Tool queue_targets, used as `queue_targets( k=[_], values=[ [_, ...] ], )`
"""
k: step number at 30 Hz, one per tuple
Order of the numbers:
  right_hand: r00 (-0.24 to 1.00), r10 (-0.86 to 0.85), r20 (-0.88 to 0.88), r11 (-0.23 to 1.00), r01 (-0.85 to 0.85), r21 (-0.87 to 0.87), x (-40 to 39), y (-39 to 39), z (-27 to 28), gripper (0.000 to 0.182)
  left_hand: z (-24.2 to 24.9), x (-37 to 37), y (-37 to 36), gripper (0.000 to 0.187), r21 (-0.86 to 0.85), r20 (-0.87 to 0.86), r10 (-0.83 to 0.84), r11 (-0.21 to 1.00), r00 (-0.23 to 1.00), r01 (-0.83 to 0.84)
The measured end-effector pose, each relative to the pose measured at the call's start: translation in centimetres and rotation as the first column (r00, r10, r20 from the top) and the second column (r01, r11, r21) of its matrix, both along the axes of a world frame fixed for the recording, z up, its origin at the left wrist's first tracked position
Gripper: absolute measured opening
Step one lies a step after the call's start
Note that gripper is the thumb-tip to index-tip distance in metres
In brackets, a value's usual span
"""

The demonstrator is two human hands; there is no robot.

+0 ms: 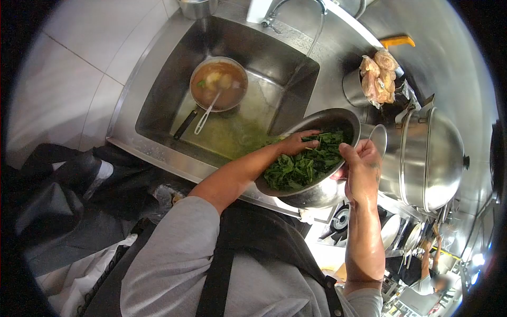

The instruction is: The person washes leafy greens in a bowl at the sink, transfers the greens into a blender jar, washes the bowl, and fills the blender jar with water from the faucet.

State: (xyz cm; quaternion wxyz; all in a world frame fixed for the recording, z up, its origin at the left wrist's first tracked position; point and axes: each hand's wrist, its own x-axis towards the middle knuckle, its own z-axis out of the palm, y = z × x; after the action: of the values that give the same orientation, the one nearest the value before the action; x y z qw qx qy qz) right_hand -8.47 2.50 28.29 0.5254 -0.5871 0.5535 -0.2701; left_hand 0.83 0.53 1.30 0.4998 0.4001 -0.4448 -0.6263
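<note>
A steel bowl (355,120) full of dark green leaves (296,171) is tilted over the near right corner of the sink. My right hand (363,164) grips its right rim, thumb on the edge and fingers curled around. Inside the bowl, my left hand (300,142) lies on the leaves with its fingers stretched out; some fingertips are partly hidden among them. Greenish liquid (237,132) covers part of the sink floor below. In the sink (169,68) stands a pan (198,95) of brown liquid with pale lumps, and a metal ladle (207,119) leans in it.
A faucet (269,21) rises behind the sink. To the right are a metal pot (355,87) beside pieces of raw-looking meat (379,76), and a large lidded steamer pot (422,158). A stove burner (339,217) sits at lower right. Another person (425,272) is in the background.
</note>
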Motion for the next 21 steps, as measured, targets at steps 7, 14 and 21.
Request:
queue_targets(
  k=[7,14,21],
  values=[
    [1.000,0.007,-0.005,1.000,-0.007,0.000,0.4,-0.1,0.1,0.019,-0.5,-0.4,-0.1,0.067,0.048,-0.165,-0.004,0.999,0.986,0.012],
    [1.000,0.021,-0.015,1.000,-0.021,-0.003,0.4,-0.1,0.2,0.019,-1.9,-0.6,-0.5,0.065,-0.044,-0.072,0.029,0.998,0.997,-0.033],
    [0.999,0.010,-0.042,1.000,-0.011,-0.007,0.9,-0.1,0.3,0.020,-2.4,-0.8,-0.7,0.068,0.001,-0.109,0.020,1.000,0.994,-0.020]
  ],
)
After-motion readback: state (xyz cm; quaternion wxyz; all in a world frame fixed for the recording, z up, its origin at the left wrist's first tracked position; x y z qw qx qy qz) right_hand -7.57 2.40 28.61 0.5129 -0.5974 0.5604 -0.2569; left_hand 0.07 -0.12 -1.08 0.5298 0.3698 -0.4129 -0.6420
